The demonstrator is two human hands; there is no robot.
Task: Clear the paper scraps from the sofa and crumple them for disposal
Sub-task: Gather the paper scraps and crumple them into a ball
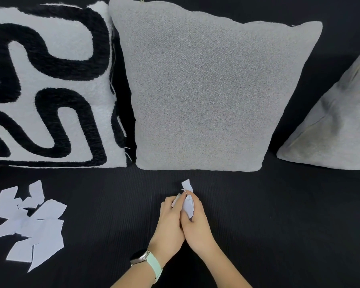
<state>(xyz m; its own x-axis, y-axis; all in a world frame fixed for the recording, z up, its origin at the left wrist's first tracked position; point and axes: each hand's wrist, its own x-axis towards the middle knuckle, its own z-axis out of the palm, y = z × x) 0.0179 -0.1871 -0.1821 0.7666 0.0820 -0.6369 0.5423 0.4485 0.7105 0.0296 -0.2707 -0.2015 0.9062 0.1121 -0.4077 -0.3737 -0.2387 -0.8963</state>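
Both hands meet over the middle of the black sofa seat (279, 215). My left hand (169, 223) and my right hand (197, 223) press together around a few white paper scraps (188, 205), whose ends stick out above the fingers. A pile of several loose white paper scraps (29, 223) lies flat on the seat at the far left, apart from both hands. My left wrist carries a watch with a pale green strap.
Three cushions lean against the sofa back: a white one with black looping lines (50, 86) at left, a grey one (204, 96) straight ahead, and a grey one (337, 129) tilted at the right edge.
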